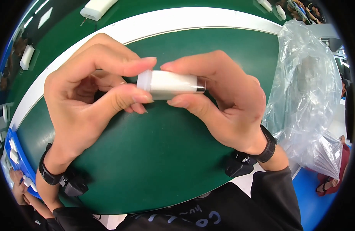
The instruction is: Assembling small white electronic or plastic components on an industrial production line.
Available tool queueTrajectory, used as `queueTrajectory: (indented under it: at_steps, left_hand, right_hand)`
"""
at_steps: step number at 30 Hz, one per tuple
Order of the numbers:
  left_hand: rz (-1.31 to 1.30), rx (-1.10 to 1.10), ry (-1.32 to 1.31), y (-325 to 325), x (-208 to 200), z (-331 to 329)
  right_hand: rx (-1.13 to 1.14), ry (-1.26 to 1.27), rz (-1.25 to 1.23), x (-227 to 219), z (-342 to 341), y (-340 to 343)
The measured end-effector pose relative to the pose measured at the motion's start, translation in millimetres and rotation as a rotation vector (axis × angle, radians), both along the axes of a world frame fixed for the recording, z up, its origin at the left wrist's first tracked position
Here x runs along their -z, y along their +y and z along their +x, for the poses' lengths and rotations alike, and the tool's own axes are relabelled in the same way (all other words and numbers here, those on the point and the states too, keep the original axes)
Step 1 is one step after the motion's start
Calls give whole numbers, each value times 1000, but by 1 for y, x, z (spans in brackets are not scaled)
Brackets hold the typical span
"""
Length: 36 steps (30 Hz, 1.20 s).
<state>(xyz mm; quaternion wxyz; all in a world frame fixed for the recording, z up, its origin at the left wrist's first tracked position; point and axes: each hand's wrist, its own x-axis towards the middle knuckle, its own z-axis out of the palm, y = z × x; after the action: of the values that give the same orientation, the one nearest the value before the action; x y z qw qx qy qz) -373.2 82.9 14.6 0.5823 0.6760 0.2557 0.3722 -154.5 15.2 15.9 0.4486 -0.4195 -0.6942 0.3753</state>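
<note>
A small clear cylindrical container (173, 84) with white contents lies sideways in the air above the green table. Its whitish cap (145, 81) faces left, between the thumb and index finger of my left hand (75, 86). My right hand (235, 102) pinches the clear body from above and below, near its middle. At the right end of the container there is a see-through part without the white filling. The other fingers of both hands are curled, and those of the right hand partly hide behind the container.
Below my hands spreads a green table (158, 165) with a white curved strip (200, 18) beyond it. A large clear plastic bag (304, 92) hangs at the right. White pieces lie in a blue tray (29, 169) at left, beside another person's hand (17, 184). A white block (98, 8) sits farther off.
</note>
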Motion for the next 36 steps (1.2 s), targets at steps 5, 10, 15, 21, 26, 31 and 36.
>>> queueTrajectory:
  at_steps: [5, 10, 15, 21, 26, 31, 36]
  left_hand:
    - [132, -22, 78, 2, 2, 0]
    - [98, 21, 39, -1, -6, 11]
    - [157, -3, -195, 0, 4, 22]
    - [208, -157, -309, -12, 15, 10]
    - [-20, 77, -400, -4, 27, 15]
    - [-88, 57, -396, 0, 26, 13]
    - [12, -1, -445, -3, 28, 14]
  right_hand:
    - [23, -153, 74, 2, 1, 1]
    - [241, -79, -11, 7, 10, -19]
    - [172, 311, -237, 6, 15, -18]
    - [276, -51, -234, -24, -35, -20]
    - [304, -97, -55, -19, -38, -26]
    - [352, -145, -84, -14, -34, -24]
    - [373, -214, 24, -8, -27, -23]
